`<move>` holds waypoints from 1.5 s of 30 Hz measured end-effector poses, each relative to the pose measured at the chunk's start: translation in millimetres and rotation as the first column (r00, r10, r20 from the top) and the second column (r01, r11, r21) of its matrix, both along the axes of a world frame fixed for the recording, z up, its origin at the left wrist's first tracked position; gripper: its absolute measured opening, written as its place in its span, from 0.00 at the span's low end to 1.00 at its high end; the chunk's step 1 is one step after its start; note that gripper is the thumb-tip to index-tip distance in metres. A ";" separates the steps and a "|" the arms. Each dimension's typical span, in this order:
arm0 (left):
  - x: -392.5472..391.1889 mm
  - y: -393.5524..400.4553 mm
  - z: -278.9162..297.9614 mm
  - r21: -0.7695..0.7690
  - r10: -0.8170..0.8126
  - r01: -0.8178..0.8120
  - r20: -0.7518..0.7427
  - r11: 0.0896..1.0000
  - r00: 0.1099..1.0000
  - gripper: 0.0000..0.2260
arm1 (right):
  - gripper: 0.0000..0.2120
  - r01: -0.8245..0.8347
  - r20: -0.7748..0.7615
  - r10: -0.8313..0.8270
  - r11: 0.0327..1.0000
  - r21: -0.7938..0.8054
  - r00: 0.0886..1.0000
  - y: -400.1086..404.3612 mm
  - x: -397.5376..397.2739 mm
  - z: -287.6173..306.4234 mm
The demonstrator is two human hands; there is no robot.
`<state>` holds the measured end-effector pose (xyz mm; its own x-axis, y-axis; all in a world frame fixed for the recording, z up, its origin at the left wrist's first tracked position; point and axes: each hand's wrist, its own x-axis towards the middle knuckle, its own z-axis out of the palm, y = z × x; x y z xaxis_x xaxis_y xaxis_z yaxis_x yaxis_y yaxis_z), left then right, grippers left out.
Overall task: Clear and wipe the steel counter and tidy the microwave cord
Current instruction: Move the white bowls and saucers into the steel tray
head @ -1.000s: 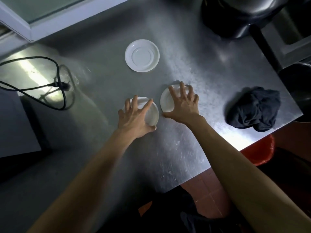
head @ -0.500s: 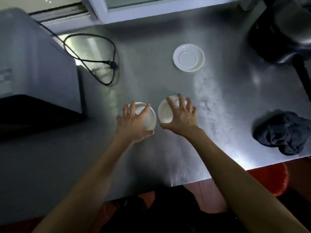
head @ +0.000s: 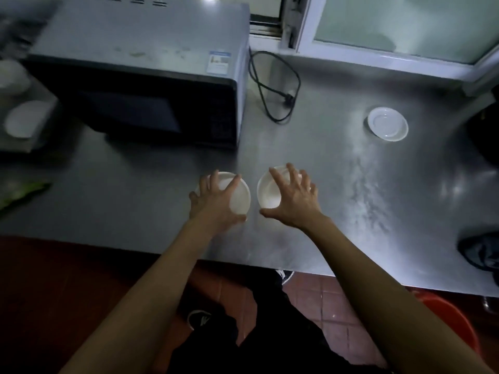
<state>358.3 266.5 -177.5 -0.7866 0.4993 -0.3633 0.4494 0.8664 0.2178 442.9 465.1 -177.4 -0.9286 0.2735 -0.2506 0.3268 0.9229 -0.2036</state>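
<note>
Gripping two white bowls (head: 266, 193), left hand (head: 213, 203) and right hand (head: 293, 203)

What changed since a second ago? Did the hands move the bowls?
Mostly the camera swung left, bringing the microwave into view. The left hand and right hand still grip their bowls on the counter. The saucer, cord and cloth stayed put.

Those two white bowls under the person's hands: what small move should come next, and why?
Probably lift both off the steel counter together. The left hand already grips the left bowl and the right hand grips the right bowl, fingers curled over the rims. A saucer remains too, so wiping must wait.
</note>
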 end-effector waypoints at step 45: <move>-148.4 -464.8 34.6 -0.040 0.697 -0.702 -0.092 0.711 0.712 0.47 | 0.52 -0.631 -0.049 0.630 0.768 -0.111 0.775 -449.2 -307.0 27.3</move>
<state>209.9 -198.3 -142.9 -0.9235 -0.2266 -0.3095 -0.2801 0.9496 0.1407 135.9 15.9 -150.1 -0.8846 -0.4038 -0.2334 -0.3222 0.8909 -0.3201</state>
